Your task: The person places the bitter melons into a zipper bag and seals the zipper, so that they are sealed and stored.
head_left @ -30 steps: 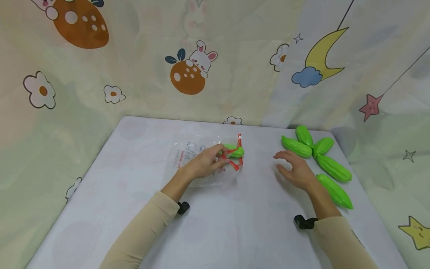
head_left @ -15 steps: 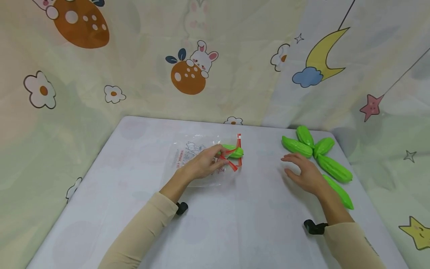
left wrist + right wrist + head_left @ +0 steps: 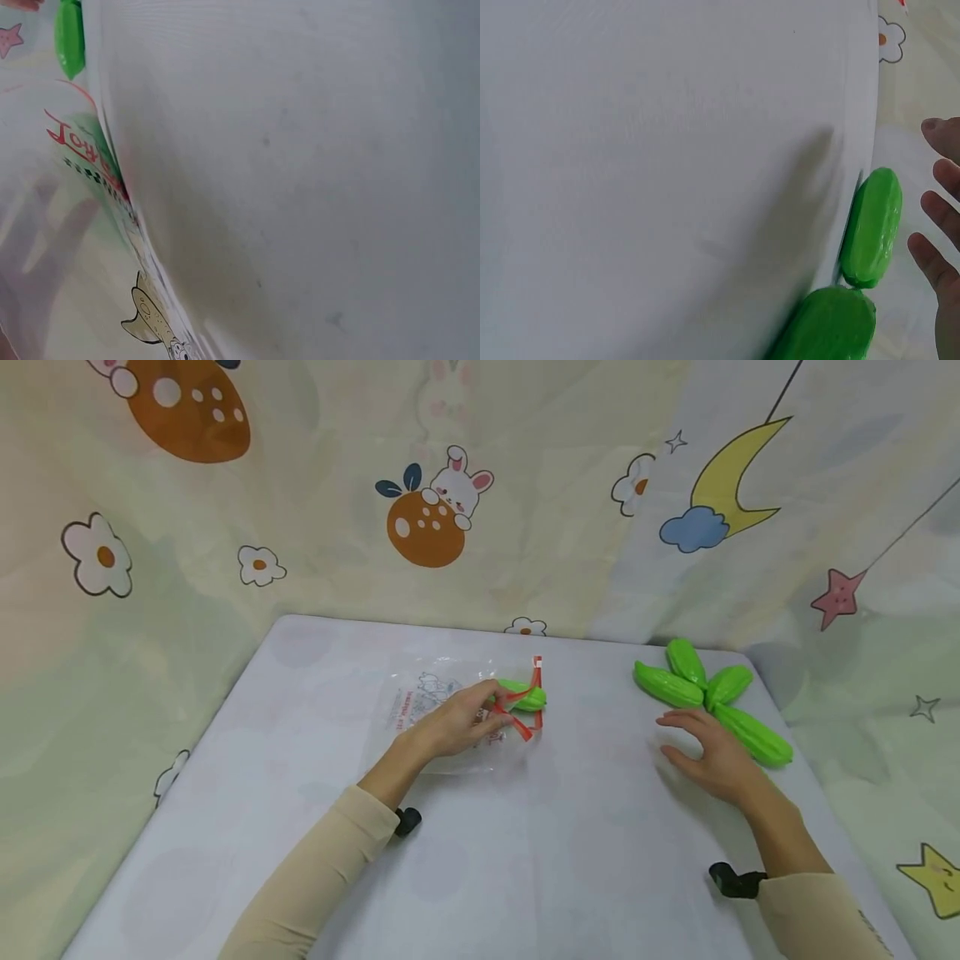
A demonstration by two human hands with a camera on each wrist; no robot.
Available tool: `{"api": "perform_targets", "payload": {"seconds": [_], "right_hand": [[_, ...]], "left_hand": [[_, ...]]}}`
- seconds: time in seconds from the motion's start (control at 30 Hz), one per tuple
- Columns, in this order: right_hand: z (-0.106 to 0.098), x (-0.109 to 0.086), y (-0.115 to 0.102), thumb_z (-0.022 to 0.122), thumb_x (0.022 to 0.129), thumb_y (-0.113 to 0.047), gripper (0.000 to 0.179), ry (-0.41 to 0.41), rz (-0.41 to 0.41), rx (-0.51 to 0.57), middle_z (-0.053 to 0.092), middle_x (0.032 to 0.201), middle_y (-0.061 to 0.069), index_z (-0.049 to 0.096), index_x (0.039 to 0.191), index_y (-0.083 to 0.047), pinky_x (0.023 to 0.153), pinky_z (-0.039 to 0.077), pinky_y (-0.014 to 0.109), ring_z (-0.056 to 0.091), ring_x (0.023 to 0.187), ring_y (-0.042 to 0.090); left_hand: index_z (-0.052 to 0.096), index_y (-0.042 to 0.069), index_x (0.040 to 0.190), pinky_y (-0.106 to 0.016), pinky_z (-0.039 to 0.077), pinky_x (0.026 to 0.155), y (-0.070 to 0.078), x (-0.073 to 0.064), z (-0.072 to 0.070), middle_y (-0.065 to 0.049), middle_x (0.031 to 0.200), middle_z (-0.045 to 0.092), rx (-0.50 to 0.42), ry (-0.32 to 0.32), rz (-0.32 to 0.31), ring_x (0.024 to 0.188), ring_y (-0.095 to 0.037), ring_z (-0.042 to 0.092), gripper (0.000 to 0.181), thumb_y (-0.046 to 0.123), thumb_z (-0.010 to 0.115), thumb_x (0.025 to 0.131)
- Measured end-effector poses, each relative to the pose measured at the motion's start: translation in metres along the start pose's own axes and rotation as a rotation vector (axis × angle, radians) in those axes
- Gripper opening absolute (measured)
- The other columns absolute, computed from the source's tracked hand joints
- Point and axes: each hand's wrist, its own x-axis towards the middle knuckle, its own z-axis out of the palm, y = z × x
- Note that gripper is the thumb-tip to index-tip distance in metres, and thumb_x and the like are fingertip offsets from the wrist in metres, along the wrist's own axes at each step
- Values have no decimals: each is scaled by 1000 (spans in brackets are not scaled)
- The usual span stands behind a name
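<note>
My left hand (image 3: pixel 457 722) pinches the red-edged mouth of a clear printed plastic bag (image 3: pixel 408 702), thumb and fingers at the red strip (image 3: pixel 537 672). Inside the bag, near its mouth, lies a bright green ribbed toy cucumber (image 3: pixel 532 697). In the left wrist view, the bag's printed film (image 3: pixel 82 150) fills the left side. My right hand (image 3: pixel 708 756) hovers with spread fingers beside the loose toy cucumbers, holding nothing. Nearest to it is a long cucumber (image 3: pixel 753 737). In the right wrist view, the fingers (image 3: pixel 934 262) stand apart from a cucumber (image 3: pixel 874 229).
Several green cucumbers lie clustered at the back right of the white table (image 3: pixel 600 843), among them one at the left (image 3: pixel 667 685) and one at the back (image 3: pixel 686 662). Another is mostly hidden under my right forearm. A patterned curtain (image 3: pixel 330 527) hangs behind the table.
My right hand has moved rightward and slightly down, away from the bag toward the cucumbers, covering the nearest one. The left hand has stayed at the bag's mouth.
</note>
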Motion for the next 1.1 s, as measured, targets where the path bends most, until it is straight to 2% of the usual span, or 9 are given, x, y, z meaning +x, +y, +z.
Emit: {"api": "perform_targets", "payload": {"seconds": [0.13, 0.33, 0.43, 0.6, 0.8, 0.93, 1.1], "right_hand": [[-8, -4, 2, 85, 73, 6, 49, 12, -14, 6, 64, 119, 11, 69, 118, -6, 100, 24, -1, 56, 109, 21], [-12, -8, 3, 87, 71, 4, 51, 22, -20, -22, 65, 118, 10, 70, 118, -6, 100, 24, -1, 56, 108, 22], [-13, -11, 2, 88, 70, 3, 52, 31, -10, -18, 66, 118, 11, 70, 118, -6, 100, 24, -1, 55, 111, 14], [-16, -21, 2, 87, 71, 4, 52, 55, 43, 20, 66, 118, 13, 70, 119, -6, 100, 24, 0, 46, 116, -7], [-21, -30, 7, 88, 69, 4, 53, 59, 44, 5, 65, 117, 13, 70, 118, -5, 101, 23, -1, 42, 118, -12], [-23, -36, 10, 89, 69, 2, 54, 33, 45, -22, 65, 118, 13, 69, 119, -5, 101, 21, -2, 45, 117, -7], [-31, -44, 12, 88, 77, -8, 51, -32, 121, -86, 62, 123, 13, 67, 124, -8, 100, 17, -1, 52, 117, 25]], "left_hand": [[54, 7, 122, -32, 56, 90, 0, 1, -1, -8, 127, 65, 11, 0, 3, 114, -15, 64, 35, 34, 64, 102], [54, 8, 126, -41, 56, 96, -2, 0, -2, -8, 128, 64, 7, 10, 9, 116, -17, 64, 37, 34, 64, 102], [55, 6, 124, -36, 56, 94, -2, -2, -2, -8, 127, 65, 9, 11, 13, 115, -16, 64, 36, 34, 65, 102], [55, 7, 121, -27, 55, 87, -3, -3, -1, -7, 127, 65, 13, 8, 12, 113, -13, 65, 35, 33, 66, 102], [54, 8, 124, -28, 55, 89, -3, -3, -2, -7, 128, 65, 12, 14, -3, 115, -13, 65, 36, 34, 66, 101], [54, 9, 125, -28, 55, 93, -3, -3, -2, -6, 129, 65, 15, 11, -4, 115, -13, 64, 37, 35, 66, 102], [54, 10, 126, -28, 56, 88, -2, -3, -3, -4, 130, 64, 6, 21, -22, 114, -13, 65, 37, 35, 66, 101]]}}
